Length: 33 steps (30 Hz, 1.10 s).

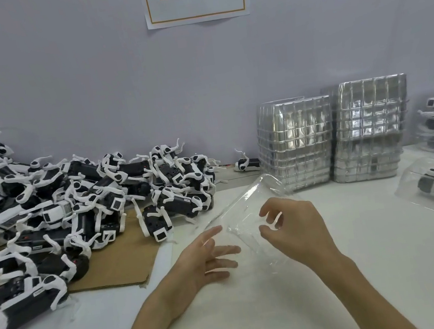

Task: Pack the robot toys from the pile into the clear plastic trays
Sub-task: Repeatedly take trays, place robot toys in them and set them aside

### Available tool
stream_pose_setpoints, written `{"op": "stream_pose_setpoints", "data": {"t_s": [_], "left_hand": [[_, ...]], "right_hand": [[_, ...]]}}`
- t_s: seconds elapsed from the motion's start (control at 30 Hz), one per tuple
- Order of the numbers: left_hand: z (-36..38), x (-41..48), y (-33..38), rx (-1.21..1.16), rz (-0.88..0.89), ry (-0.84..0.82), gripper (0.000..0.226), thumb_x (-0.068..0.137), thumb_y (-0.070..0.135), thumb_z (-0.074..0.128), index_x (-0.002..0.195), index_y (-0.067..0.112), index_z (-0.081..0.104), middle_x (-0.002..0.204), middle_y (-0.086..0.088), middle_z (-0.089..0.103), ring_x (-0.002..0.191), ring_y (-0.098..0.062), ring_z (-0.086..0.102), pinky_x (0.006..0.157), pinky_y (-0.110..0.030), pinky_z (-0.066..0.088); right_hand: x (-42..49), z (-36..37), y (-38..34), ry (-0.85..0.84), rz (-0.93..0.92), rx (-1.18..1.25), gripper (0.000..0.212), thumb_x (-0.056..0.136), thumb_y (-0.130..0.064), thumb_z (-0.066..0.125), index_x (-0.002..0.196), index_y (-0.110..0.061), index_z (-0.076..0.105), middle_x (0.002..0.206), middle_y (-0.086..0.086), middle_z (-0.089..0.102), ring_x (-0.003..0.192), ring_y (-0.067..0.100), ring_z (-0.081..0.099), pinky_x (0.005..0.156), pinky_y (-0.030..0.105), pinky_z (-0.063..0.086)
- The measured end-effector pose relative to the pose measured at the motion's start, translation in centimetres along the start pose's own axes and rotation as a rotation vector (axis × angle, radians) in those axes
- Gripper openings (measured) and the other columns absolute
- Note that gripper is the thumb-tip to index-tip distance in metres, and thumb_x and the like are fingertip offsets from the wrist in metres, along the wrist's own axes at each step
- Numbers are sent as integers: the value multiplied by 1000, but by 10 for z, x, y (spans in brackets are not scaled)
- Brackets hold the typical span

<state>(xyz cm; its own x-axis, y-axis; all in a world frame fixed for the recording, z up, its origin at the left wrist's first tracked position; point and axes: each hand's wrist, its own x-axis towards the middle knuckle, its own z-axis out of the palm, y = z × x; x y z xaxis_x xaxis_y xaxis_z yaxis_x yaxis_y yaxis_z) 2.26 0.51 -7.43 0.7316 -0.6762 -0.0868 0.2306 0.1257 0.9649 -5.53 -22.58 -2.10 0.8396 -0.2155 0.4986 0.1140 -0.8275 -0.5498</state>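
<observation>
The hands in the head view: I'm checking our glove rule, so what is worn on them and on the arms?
Nothing is worn. The left hand and the right hand are bare: no gloves, rings, watch or wristband show. The left forearm and the right forearm are uncovered to the picture's bottom edge; no sleeve is in view.

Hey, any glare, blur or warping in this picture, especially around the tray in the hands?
Head view: soft even light, faint shadows; strong glare on the stacked trays; the clear tray shows only by rim highlights; the left hand has fingers hazy through it; wide-angle bending at edges.
</observation>
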Motion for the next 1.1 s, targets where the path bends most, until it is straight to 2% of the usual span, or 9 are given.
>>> {"op": "stream_pose_setpoints", "data": {"t_s": [0.1, 0.17, 0.27, 0.4, 0.5, 0.6, 0.73, 0.87, 1.1], "left_hand": [[-2, -3, -3, -6, 68, -14, 51, 85, 50, 75, 129, 26, 64, 122, -14, 70, 105, -31, 69, 83, -32, 55], [-1, -5, -3, -67, 105, 30, 51, 80, 43, 82, 122, 17, 68, 103, -12, 71, 94, -28, 69, 79, -32, 56], [2, -1, -4, -192, 159, 250, 57, 80, 34, 82, 127, 11, 62, 86, -10, 65, 75, -22, 64, 68, -32, 55], [1, 3, 0, -198, 222, 647, 25, 99, 15, 61, 123, 13, 53, 83, -11, 68, 63, -16, 65, 64, -33, 55], [-4, 2, -1, 84, 291, 943, 27, 96, 10, 64, 117, 17, 50, 101, -12, 68, 77, -23, 68, 71, -38, 56], [-16, -5, 0, 468, 450, 1171, 34, 90, 8, 68, 117, 22, 51, 118, -5, 58, 94, -22, 65, 71, -24, 48], [-40, -14, 7, 1078, 401, 1167, 61, 90, 19, 70, 146, 23, 46, 157, -7, 32, 140, -28, 37, 109, -48, 36], [-53, -18, 1, 1340, 156, 916, 73, 97, 41, 57, 159, 35, 19, 169, 4, 7, 153, -19, 13, 119, -49, 17], [-52, -13, -6, 1464, 41, 1007, 70, 96, 47, 51, 157, 30, 22, 139, 5, 46, 126, -18, 42, 104, -39, 32]], "right_hand": [[-2, 6, -1, -54, 55, 1, 15, 74, -31, 73, 86, -37, 66, 77, -19, 63, 70, 0, 59, 70, 23, 43], [-2, 10, 1, -47, 38, 22, 16, 77, -32, 75, 90, -37, 68, 78, -19, 64, 71, 0, 59, 81, 25, 42], [-3, 13, 2, -32, -37, 56, 16, 86, -40, 72, 101, -39, 70, 82, -20, 68, 88, -7, 57, 98, 24, 32], [-7, 18, -2, -192, -84, 84, 19, 93, -49, 60, 108, -41, 70, 89, -29, 66, 103, -17, 46, 95, 15, 27], [-10, 24, -9, -259, -127, 57, 19, 96, -48, 57, 108, -39, 70, 107, -29, 67, 94, -7, 58, 97, 12, 21], [-11, 26, -13, -258, -147, 32, 15, 96, -45, 59, 105, -39, 69, 115, -29, 64, 83, -3, 62, 97, 14, 22], [-12, 26, -14, -237, -136, 26, 9, 92, -42, 62, 99, -41, 67, 108, -30, 63, 81, 1, 60, 84, 19, 42], [-13, 29, -15, -249, -129, 30, 7, 94, -37, 60, 95, -41, 66, 103, -29, 61, 83, -1, 60, 75, 15, 45], [-13, 31, -14, -268, -100, 39, 10, 95, -36, 59, 91, -38, 68, 99, -26, 63, 83, 1, 59, 74, 17, 44]]}}
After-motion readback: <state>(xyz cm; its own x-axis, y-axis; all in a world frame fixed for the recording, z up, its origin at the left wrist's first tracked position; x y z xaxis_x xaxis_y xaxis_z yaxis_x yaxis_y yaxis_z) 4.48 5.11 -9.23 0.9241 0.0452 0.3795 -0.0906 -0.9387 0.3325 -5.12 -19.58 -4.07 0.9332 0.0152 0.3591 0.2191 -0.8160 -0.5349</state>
